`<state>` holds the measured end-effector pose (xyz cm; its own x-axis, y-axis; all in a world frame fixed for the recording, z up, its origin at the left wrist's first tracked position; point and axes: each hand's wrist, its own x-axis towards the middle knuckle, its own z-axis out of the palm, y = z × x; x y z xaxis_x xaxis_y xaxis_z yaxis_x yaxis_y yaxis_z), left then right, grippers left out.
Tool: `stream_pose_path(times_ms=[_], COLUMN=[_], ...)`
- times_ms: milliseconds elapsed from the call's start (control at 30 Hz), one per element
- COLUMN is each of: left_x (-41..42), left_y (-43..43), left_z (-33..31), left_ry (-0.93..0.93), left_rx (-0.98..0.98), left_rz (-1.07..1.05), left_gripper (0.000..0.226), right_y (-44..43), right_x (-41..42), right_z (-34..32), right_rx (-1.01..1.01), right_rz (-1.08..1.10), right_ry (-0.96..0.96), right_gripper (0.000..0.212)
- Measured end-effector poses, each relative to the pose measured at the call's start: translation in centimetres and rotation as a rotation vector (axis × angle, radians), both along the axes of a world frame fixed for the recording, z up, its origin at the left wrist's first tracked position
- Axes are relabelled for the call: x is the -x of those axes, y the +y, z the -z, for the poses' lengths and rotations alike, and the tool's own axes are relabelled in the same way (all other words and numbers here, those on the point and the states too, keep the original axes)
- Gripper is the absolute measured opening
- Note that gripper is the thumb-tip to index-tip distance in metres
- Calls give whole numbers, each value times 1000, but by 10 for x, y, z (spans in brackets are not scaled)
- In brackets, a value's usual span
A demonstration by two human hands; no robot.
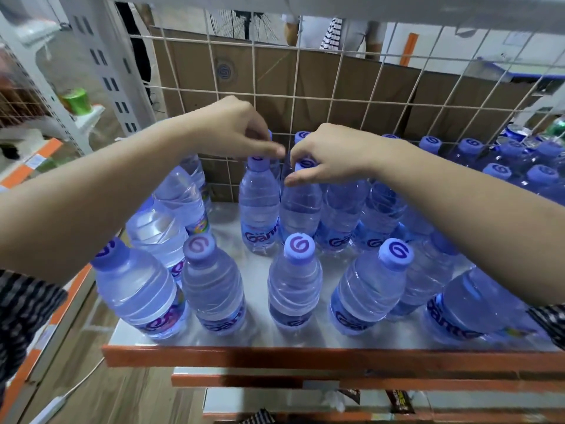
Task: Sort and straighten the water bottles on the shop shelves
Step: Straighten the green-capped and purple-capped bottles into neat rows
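Nearest runs the orange front lip of the shelf (275, 356). Just behind it, a front row of water bottles (295, 283) stands upright on the white shelf surface, purple caps up, set apart from one another. The end bottles of this row are partly hidden under the forearms. Behind the row on the left, two paler bottles (180, 194) lean at a tilt, their caps covered by the left arm. Further in, at the middle of the shelf, two bottles stand upright and touch side by side. The left hand (235, 130) comes down over the left centre bottle (260, 209), its fingers (275, 149) curled down and bunched with the thumb, pinching the top of the purple cap. The right hand (330, 154) sits on the right centre bottle (301, 209), fingers curled over the cap and the thumb stretched along the neck below it, gripping it. The two hands almost meet. To the right, more purple-capped bottles (495, 171) crowd close together towards the back. Behind everything stands a white wire grid (336, 96), with a brown cardboard box (275, 75) beyond it.
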<state>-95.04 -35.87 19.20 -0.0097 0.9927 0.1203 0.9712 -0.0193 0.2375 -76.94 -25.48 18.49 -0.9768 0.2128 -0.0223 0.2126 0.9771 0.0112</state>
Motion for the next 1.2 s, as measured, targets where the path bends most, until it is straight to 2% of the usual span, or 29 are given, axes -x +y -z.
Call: stream_pose_path(times_ms=[33,100,167,267,400,567,700,867,933,1200], left_x=[3,7,10,12,12,16,16,38,52,113], left_y=[4,15,27,42,47,39,25,-22,-45,-95], left_z=[-1,-2,2,11,9,6,-7,-47,-52,-21], left_ry=[-47,10,126,222,272,278,264,285,286,251], left_rx=[-81,-232,-200,22,84,71,95,-139,-178,-66], left_rz=[-31,-79,-145,-210,-124,-1,-36,-152,-189,-229], left_gripper=[43,41,48,58,50,35,39,31,28,23], right_y=[2,12,24,33,34,36,33,10,-7,-60], right_x=[0,2,6,9,10,11,16,48,70,159], right_z=[-3,-7,-9,-7,-2,1,-5,-28,-35,-24], right_rx=[20,45,3,-52,-51,-79,-101,-64,-33,70], right_rz=[-1,24,74,130,143,137,130,14,-49,-96], right_ry=[42,196,293,237,221,215,204,314,331,162], right_gripper=[43,41,31,27,30,31,27,28,27,28])
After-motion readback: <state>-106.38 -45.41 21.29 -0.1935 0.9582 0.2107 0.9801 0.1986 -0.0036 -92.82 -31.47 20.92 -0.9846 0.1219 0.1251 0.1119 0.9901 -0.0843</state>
